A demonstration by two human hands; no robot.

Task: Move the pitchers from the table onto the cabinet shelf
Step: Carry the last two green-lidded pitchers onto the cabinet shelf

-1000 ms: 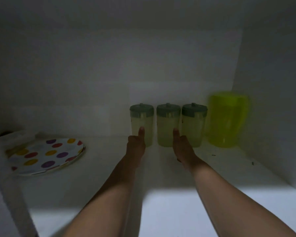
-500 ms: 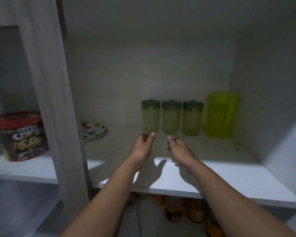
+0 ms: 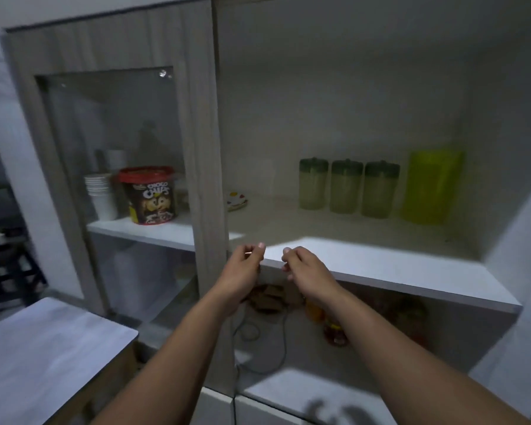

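Three pale green pitchers with dark green lids stand in a row at the back of the cabinet shelf [image 3: 380,262]: the left pitcher [image 3: 312,184], the middle pitcher [image 3: 345,187] and the right pitcher [image 3: 379,189]. A bigger bright yellow-green pitcher [image 3: 431,187] stands to their right. My left hand [image 3: 242,273] and my right hand [image 3: 305,271] hover in front of the shelf's front edge, fingers loosely curled, holding nothing, well clear of the pitchers.
A spotted plate [image 3: 236,200] lies at the shelf's left. Behind the glass door [image 3: 111,148] sit a cereal tub [image 3: 149,194] and stacked white cups [image 3: 101,191]. A white table [image 3: 43,348] is at lower left. Jars and a cable fill the lower compartment.
Both hands have drawn back from the pitchers to the shelf's front edge, and my head has pulled away, so the whole cabinet and the table now show.
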